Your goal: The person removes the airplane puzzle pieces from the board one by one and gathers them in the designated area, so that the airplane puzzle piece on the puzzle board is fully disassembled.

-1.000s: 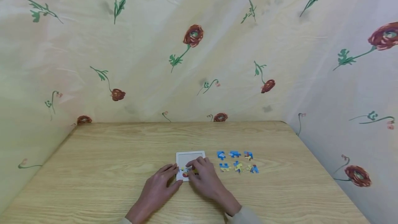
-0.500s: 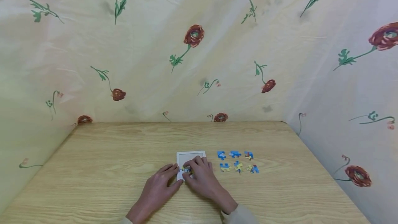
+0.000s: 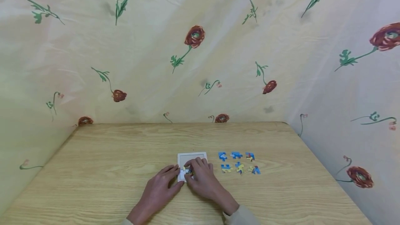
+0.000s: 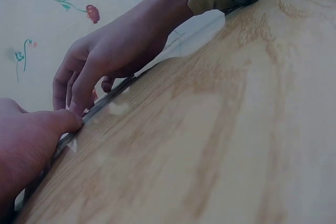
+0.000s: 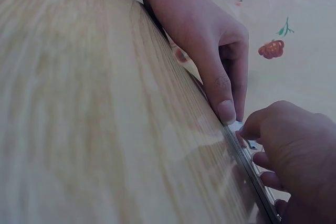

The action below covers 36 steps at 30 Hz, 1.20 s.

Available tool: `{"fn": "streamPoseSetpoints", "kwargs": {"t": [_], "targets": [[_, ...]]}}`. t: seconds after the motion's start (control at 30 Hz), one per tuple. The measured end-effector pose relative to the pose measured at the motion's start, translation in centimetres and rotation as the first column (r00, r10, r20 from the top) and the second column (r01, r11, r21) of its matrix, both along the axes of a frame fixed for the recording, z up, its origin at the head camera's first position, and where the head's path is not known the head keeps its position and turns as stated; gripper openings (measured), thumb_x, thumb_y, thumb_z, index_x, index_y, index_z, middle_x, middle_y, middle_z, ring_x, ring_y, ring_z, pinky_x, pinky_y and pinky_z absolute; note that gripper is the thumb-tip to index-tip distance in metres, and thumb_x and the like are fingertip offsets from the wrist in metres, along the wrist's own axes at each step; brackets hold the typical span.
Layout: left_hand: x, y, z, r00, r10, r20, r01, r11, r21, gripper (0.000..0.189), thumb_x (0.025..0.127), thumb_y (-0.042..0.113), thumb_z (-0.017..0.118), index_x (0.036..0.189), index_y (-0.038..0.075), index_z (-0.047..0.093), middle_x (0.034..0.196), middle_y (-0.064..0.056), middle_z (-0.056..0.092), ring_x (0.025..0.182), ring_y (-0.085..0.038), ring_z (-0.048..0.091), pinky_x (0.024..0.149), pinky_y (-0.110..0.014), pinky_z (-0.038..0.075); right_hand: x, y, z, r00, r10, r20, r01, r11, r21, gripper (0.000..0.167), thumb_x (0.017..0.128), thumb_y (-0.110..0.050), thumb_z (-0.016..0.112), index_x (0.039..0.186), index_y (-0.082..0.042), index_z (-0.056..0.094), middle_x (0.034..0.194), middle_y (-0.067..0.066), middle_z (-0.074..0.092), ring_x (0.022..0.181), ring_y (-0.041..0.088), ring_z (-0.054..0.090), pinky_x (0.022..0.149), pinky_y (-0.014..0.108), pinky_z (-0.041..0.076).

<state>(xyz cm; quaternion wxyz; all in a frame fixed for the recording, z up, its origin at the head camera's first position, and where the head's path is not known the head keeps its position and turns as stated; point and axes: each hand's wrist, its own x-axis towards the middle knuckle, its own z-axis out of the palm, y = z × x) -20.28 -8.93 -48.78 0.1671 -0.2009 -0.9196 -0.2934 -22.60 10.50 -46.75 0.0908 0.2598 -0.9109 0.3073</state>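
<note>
A square white-rimmed puzzle tray lies flat on the table in the head view. My left hand holds its left side, with the thumb at the near left corner and the fingers along the edge. Over the tray's near half, my right hand pinches a small puzzle piece between thumb and index finger, low against the tray floor. White, yellow and blue show on that piece; the hand covers the rest and the tray's near right part. In the right wrist view, the left thumb presses at the tray's edge.
Right of the tray, several loose puzzle pieces in blue, yellow and red lie in two rows. The wooden table meets a flower-printed cloth at its back and sides.
My right hand has shifted slightly left over the tray, its thumb and index finger now nearer the left rim. My left hand and the loose pieces have stayed put.
</note>
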Motion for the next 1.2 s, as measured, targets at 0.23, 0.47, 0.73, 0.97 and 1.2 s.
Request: {"fn": "streamPoseSetpoints", "kwargs": {"t": [0.23,0.47,0.73,0.97,1.2], "targets": [[0.01,0.05,0.02,1.000,-0.005,0.004,0.005,1.000,0.001,0.041,0.094,0.033,0.077,0.124,0.004,0.075,0.134,-0.009,0.068,0.126,-0.029,0.062,0.093,-0.052,0.056,0.01,0.05,0.20,0.999,0.031,0.042,-0.029,0.998,-0.053,0.023,0.096,-0.012,0.072,0.117,-0.013,0.064,0.093,-0.010,0.055,0.092,0.011,0.044,0.084,0.041,0.029],[0.06,0.11,-0.01,1.000,-0.004,0.007,0.004,1.000,-0.003,0.042,0.094,0.033,0.077,0.125,0.005,0.075,0.135,-0.008,0.068,0.127,-0.029,0.061,0.093,-0.052,0.056,0.05,0.36,0.28,0.996,0.075,0.054,-0.070,0.994,-0.080,0.024,0.098,-0.011,0.071,0.120,-0.013,0.063,0.090,-0.014,0.054,0.093,0.010,0.044,0.085,0.042,0.028],[-0.01,0.08,-0.02,1.000,-0.009,0.007,0.009,1.000,-0.009,0.042,0.095,0.034,0.076,0.124,0.005,0.075,0.135,-0.008,0.068,0.127,-0.028,0.061,0.092,-0.051,0.056,-0.06,0.53,0.19,0.993,0.099,0.061,-0.093,0.992,-0.091,0.022,0.100,-0.012,0.069,0.121,-0.012,0.063,0.086,-0.017,0.053,0.089,0.010,0.044,0.088,0.044,0.028],[0.00,0.01,-0.01,1.000,-0.010,0.016,0.010,1.000,-0.003,0.042,0.095,0.034,0.076,0.125,0.005,0.075,0.135,-0.008,0.068,0.127,-0.029,0.061,0.092,-0.052,0.056,-0.07,0.48,0.09,0.992,0.106,0.062,-0.097,0.987,-0.128,0.022,0.100,-0.010,0.069,0.121,-0.012,0.064,0.085,-0.017,0.055,0.087,0.011,0.046,0.086,0.043,0.026],[0.12,0.00,0.22,1.000,-0.006,0.024,0.006,1.000,-0.002,0.042,0.094,0.033,0.077,0.126,0.005,0.074,0.135,-0.009,0.068,0.127,-0.029,0.061,0.093,-0.052,0.056,-0.03,0.88,0.19,0.991,0.107,0.078,-0.092,0.981,-0.173,0.024,0.099,-0.009,0.070,0.122,-0.012,0.064,0.086,-0.016,0.059,0.090,0.010,0.048,0.093,0.050,0.027]]}}
